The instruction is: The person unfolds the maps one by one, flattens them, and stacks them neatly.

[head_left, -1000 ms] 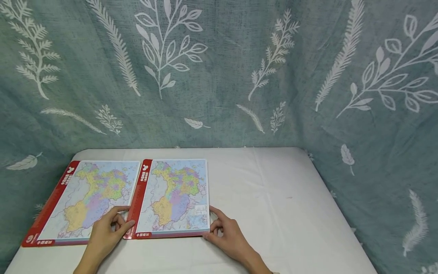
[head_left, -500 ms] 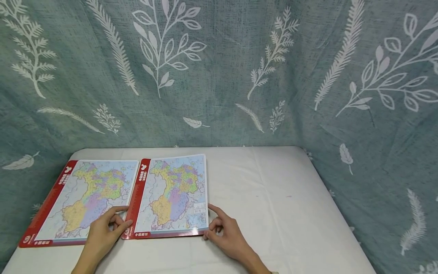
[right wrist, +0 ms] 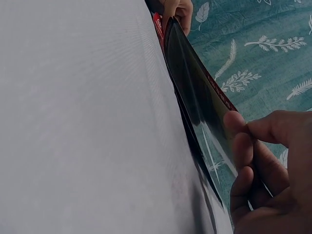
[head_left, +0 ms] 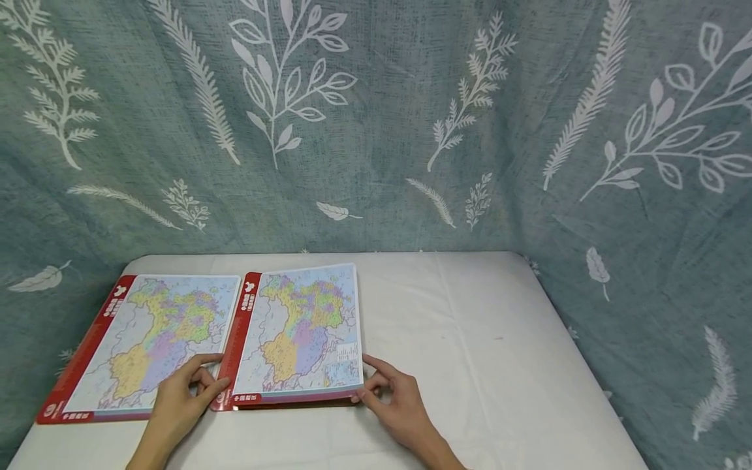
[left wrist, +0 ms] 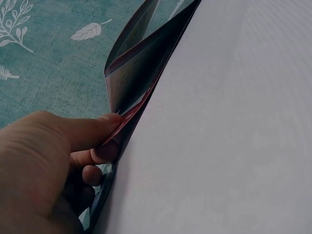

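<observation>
Two red-edged maps lie side by side on the white table. My left hand (head_left: 183, 395) pinches the lower left corner of the right map (head_left: 305, 333), thumb on top of the red border and fingers beneath, as the left wrist view shows. The left hand also overlaps the left map (head_left: 132, 365). At the lower right corner, my right hand (head_left: 396, 398) pinches the right map's edge between thumb and fingers. That edge is raised and bowed, and a dark glossy layer (right wrist: 187, 73) shows under it in the right wrist view.
The white cloth-covered table (head_left: 470, 339) stretches to the right of the maps. A green curtain (head_left: 388, 117) with white leaf prints hangs behind the table and along its sides.
The right map's right side has lifted a little, with the right hand holding it. A dark brown strip now shows below its lower edge. The left hand keeps its grip at the left corner.
</observation>
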`<state>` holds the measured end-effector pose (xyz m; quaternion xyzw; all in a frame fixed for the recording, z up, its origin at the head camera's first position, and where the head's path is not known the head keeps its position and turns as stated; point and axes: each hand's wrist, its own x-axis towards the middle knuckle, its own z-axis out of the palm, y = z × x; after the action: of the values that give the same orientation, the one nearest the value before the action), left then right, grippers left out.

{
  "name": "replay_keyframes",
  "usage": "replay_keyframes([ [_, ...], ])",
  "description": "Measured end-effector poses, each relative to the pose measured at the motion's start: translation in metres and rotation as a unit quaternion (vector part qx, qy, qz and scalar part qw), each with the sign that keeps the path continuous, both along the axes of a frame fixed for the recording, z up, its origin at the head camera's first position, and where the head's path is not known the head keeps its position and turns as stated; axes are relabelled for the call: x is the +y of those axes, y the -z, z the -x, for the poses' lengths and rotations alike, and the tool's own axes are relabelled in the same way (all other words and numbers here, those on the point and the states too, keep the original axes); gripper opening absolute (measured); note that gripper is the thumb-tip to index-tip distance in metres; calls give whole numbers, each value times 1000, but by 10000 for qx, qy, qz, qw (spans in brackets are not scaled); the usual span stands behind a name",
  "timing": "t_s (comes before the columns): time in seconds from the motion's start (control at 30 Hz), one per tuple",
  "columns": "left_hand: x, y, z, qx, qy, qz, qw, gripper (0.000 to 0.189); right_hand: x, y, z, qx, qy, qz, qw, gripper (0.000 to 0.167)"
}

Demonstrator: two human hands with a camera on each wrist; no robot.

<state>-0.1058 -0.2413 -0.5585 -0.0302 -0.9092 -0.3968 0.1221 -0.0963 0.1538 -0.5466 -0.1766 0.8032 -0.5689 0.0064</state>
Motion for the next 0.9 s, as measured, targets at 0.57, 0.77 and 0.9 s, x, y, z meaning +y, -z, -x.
replay_keyframes([
  [0.57,0,5,1,68,83,-145,9998,38,17,-9,1,-582,511,218,9968,36],
  [0.77,-1,4,0,-12,13,-106,9999,38,22,-9,1,-349,472,76,9982,35],
  [0.9,-1,4,1,-9,54,-111,9999,38,26,-12,0,-529,554,219,9968,39],
])
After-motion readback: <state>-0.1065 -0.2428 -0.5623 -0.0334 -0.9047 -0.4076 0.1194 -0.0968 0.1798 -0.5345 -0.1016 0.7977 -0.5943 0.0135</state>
